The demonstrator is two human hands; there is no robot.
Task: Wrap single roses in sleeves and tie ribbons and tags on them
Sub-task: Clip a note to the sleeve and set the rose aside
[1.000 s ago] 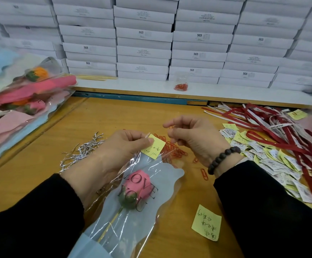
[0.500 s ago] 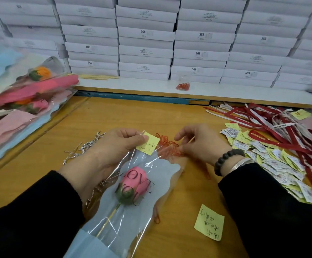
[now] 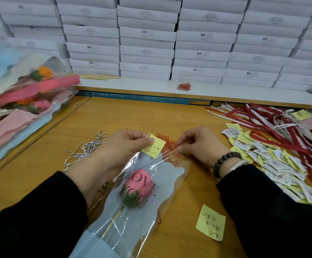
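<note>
Two hands pinching: left hand [image 3: 121,146] on square paper tag [image 3: 154,148], right hand [image 3: 198,144] on wiry orange clips [image 3: 167,143]

On the wooden tabletop [image 3: 114,116], the left hand [image 3: 118,151] pinches a small yellow paper tag [image 3: 154,146] against the top of a clear plastic sleeve printed "LOVE YOU" [image 3: 162,175], which holds a pink rose on a thin stem [image 3: 138,187]. The right hand [image 3: 198,144] has its fingers [image 3: 181,145] curled into a heap of orange paper clips [image 3: 167,141] beside the tag. Silver twist ties [image 3: 88,148] lie toward the tabletop's left edge, red ribbons [image 3: 281,127] and printed tags [image 3: 274,161] toward its right edge.
</note>
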